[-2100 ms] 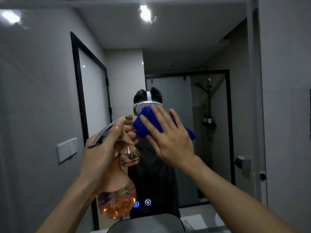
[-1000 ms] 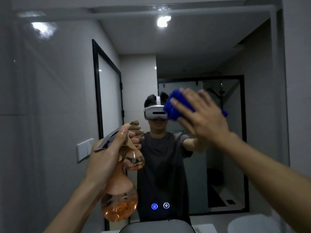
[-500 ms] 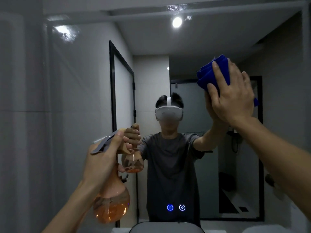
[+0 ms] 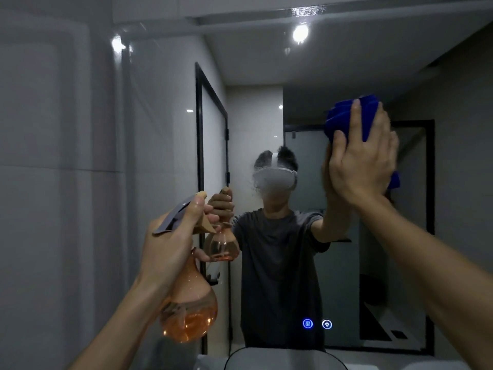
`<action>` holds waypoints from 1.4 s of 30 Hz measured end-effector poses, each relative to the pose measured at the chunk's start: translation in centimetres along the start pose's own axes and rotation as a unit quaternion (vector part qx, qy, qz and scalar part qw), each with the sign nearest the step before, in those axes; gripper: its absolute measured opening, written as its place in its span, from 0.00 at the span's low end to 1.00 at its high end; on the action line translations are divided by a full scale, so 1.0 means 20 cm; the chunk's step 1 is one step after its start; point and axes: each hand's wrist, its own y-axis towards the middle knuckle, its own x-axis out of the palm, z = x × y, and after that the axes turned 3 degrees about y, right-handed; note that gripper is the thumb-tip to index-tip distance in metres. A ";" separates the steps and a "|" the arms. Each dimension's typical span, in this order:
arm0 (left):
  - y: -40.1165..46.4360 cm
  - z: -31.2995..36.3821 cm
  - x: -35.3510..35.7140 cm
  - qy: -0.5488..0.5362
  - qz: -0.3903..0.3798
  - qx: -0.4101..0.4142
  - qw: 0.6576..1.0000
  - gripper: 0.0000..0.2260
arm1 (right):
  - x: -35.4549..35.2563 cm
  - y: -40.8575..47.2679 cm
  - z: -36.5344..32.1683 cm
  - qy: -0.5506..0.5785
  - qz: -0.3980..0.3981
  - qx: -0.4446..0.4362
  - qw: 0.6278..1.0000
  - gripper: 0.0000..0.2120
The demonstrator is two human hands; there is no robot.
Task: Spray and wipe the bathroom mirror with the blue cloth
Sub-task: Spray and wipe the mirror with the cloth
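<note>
At the left, the left hand (image 4: pixel 170 244) is clenched around the neck of a round-bellied, amber, see-through spray bottle (image 4: pixel 188 303), with a finger lying along its grey trigger lever (image 4: pixel 173 217) and the tan nozzle aimed at the glass; the belly holds some orange liquid low down, so it probably feels bottom-heavy and a little slick, and the narrow neck looks the surest place to hold it. Ahead, the large wall-mounted bathroom mirror (image 4: pixel 266 76) carries a fine speckled mist (image 4: pixel 262 177) near its middle, with two small blue lit icons (image 4: pixel 317 324) near its lower edge. Further right, the right hand (image 4: pixel 360 166) is spread flat, palm pressing the bunched deep-blue cloth (image 4: pixel 349 117) against the upper right of the glass. The cloth looks soft, light and floppy; it should handle best wadded under the palm with fingers pinning its folds, since loose corners poke out above and beside the hand
</note>
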 end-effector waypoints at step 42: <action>0.02 -0.14 -0.44 0.017 0.050 -0.036 0.998 0.15 | 0.22 -0.74 -0.53 -0.012 -0.162 -0.498 0.852 0.35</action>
